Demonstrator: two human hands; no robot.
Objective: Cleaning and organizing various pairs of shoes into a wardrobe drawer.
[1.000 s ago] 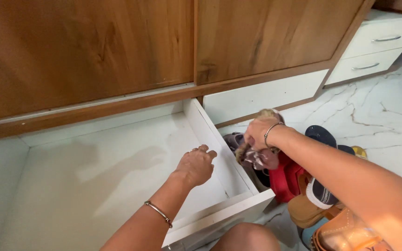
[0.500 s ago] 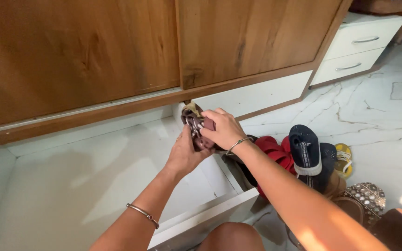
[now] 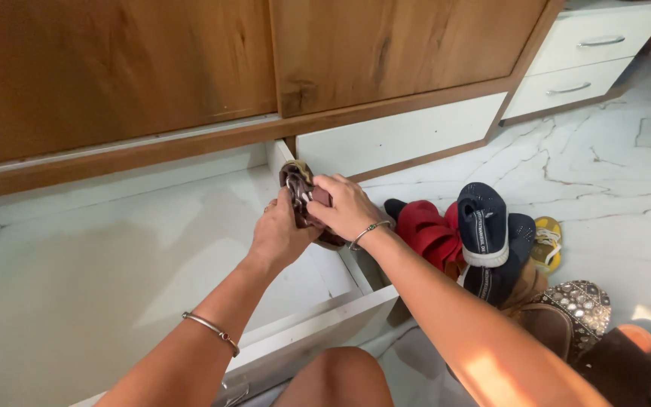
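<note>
Item: maroon shoe (image 3: pixel 307 202), gripped by both left hand (image 3: pixel 276 235) and right hand (image 3: pixel 344 207), fingers closed on it, over drawer (image 3: pixel 99 286), right side. Step: stowing. Next: lower gently, release inside.

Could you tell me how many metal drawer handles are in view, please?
2: the upper handle and the lower handle, both on the white drawers at top right. Others may lie out of frame.

You have no packages, signs or screens in view. The only label is a strip of pale print along the side of the navy sneaker (image 3: pixel 482 220), upright in the shoe pile.
</note>
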